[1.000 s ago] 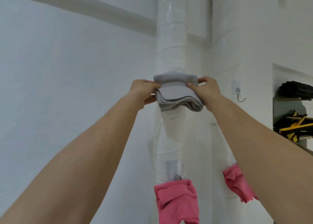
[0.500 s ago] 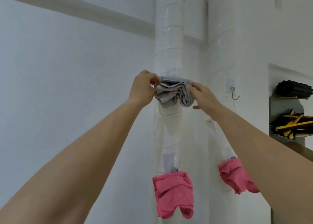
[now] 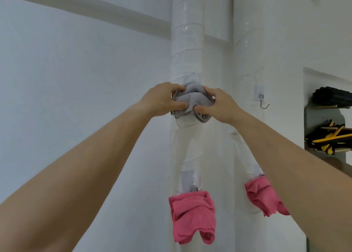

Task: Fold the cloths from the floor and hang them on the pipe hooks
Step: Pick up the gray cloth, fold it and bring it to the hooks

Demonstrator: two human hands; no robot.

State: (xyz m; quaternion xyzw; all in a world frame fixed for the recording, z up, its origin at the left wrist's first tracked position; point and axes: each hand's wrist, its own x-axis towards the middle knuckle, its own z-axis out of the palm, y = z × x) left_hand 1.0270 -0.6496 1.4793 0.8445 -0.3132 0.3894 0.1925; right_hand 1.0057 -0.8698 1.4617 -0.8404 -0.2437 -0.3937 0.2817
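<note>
A folded grey cloth [image 3: 192,99] is bunched against the left white pipe [image 3: 187,42] at an upper hook's pad. My left hand [image 3: 162,99] grips its left side with curled fingers and thumb. My right hand [image 3: 217,107] pinches its right side. The hook under the cloth is hidden. Lower on the same pipe, a pink cloth [image 3: 192,215] hangs from a hook. A second pink cloth [image 3: 263,196] hangs on the right pipe [image 3: 247,42], partly behind my right forearm. A bare metal hook [image 3: 263,104] sticks out of the right pipe at hand height.
A white wall fills the left side, with a horizontal white beam [image 3: 85,10] running to the pipes. At the right edge, a recessed shelf [image 3: 331,130] holds black and yellow items.
Both hands have closed in on the grey cloth, bunching it tighter against the left pipe. The view has shifted so the pink cloths sit higher in frame.
</note>
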